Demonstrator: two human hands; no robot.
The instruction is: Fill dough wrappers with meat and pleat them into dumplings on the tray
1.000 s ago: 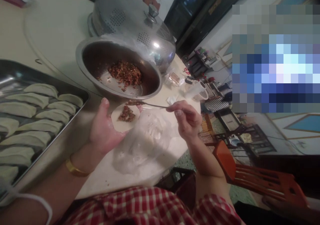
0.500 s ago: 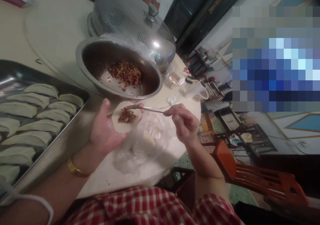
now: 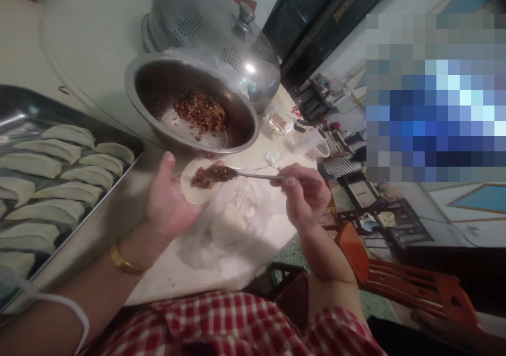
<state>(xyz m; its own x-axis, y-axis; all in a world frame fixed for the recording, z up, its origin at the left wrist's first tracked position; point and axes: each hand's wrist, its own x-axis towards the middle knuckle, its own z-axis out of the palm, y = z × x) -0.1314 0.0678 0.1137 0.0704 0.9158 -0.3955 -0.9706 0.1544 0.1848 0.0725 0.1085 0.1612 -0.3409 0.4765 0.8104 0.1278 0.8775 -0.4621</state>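
Note:
My left hand [image 3: 166,203] is cupped palm up under a round dumpling wrapper [image 3: 193,190], fingers curled round its edge. A heap of dark minced filling [image 3: 211,175] lies on the wrapper. My right hand [image 3: 304,198] pinches the handle of a thin metal spoon [image 3: 256,175], whose tip rests in the filling on the wrapper. Just beyond my hands stands a steel bowl [image 3: 150,87] with more minced filling [image 3: 201,112] in its bottom.
A metal tray [image 3: 130,142] at the left holds several folded dumplings [image 3: 59,158]. A perforated steel colander with a lid [image 3: 213,34] stands behind the bowl. A clear plastic bag with wrappers [image 3: 233,219] lies under my hands. An orange chair [image 3: 395,282] stands at the right.
The spoon went from hovering at the wrapper's far edge to pressing into the filling on it, and the heap on the wrapper has grown. My left hand barely moved.

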